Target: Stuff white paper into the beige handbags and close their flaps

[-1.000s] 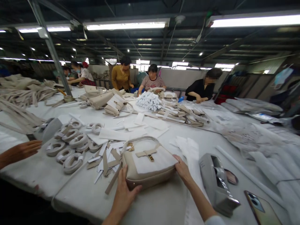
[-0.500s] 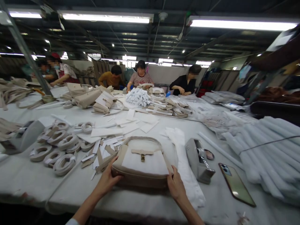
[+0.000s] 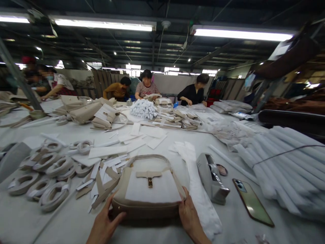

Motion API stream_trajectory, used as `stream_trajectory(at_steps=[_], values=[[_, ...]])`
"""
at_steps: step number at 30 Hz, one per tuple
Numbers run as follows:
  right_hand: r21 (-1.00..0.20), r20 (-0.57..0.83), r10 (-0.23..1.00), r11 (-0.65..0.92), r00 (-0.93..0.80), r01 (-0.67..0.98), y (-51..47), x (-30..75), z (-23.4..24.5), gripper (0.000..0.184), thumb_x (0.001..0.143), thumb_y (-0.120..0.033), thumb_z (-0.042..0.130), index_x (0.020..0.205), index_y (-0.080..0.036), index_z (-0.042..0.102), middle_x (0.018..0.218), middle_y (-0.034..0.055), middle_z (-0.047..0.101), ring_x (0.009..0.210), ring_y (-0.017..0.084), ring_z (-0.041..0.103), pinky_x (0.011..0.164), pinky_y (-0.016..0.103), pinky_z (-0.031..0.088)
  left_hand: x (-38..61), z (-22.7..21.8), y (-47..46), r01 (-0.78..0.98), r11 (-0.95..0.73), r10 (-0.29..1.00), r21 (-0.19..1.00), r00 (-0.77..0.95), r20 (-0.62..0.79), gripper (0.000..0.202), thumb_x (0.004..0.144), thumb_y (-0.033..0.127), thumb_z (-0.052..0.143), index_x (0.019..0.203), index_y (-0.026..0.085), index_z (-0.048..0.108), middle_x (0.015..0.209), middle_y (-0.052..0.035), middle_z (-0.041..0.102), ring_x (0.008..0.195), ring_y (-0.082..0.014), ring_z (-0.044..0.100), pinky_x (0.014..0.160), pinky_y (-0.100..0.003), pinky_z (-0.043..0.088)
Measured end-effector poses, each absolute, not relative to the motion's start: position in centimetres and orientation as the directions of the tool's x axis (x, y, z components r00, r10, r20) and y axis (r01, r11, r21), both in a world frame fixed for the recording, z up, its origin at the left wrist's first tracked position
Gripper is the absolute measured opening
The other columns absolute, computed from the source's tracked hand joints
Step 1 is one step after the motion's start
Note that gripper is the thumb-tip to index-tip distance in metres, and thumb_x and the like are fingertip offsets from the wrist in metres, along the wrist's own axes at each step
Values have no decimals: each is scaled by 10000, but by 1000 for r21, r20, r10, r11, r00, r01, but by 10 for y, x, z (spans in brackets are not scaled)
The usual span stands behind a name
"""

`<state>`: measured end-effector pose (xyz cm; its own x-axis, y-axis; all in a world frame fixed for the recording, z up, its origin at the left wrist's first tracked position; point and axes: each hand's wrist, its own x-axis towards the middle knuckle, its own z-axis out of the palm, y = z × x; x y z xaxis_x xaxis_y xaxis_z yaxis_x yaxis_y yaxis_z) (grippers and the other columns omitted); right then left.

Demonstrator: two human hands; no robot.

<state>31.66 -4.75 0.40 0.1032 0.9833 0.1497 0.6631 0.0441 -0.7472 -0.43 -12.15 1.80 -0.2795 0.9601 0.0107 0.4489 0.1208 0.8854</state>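
A beige handbag [image 3: 152, 189] with a gold clasp, a top handle and a white sheet over its front lies before me on the white-covered table. My left hand [image 3: 105, 217] grips its lower left corner, thumb along the near side. At the lower right corner my right hand [image 3: 189, 213] holds the bag too, its fingers on the side panel. Left of the bag are loose beige and white strips [image 3: 101, 179]. A strip of white padding [image 3: 195, 183] runs just to its right, and beyond it stands a grey tape dispenser [image 3: 213, 179].
Coiled beige straps [image 3: 54, 196] lie at the left. To the right are a phone [image 3: 254, 203] and a bundle of white foam rolls [image 3: 286, 169]. Further back are more beige bags [image 3: 104, 117] and a pile of white pieces [image 3: 143, 109], with several people working across the table.
The view has shifted, so the handbag and both hands appear lower and slightly left. Both hands keep hold of the bag's sides.
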Motion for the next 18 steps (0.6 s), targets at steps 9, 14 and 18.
stream_trajectory(at_steps=[9, 14, 18], values=[[-775, 56, 985, -59, 161, 629, -56, 314, 22, 642, 913, -529, 273, 1359, -94, 426, 1274, 170, 568, 1209, 275, 511, 1032, 397, 395, 19, 57, -92, 938, -299, 847, 176, 176, 501, 962, 668, 564, 701, 1459, 266, 244, 1530, -131, 235, 1376, -395, 232, 1098, -574, 195], [-698, 211, 946, -30, 245, 716, -23, 366, 33, 504, 945, -455, 268, 1159, -132, 589, 1122, 144, 648, 1050, 248, 600, 910, 367, 468, 55, 45, -77, 927, -372, 874, 48, 332, 356, 872, 571, 392, 801, 1363, 372, 435, 1462, -98, 392, 1325, -392, 342, 1083, -583, 193], [-397, 262, 946, -75, 191, 915, 7, 396, 26, 297, 907, -271, 392, 978, -131, 644, 914, 122, 646, 845, 235, 620, 793, 341, 465, 57, 26, -78, 948, -319, 900, 15, 298, 317, 712, 636, 366, 751, 1307, 371, 514, 1442, -76, 424, 1322, -379, 351, 1093, -583, 171]])
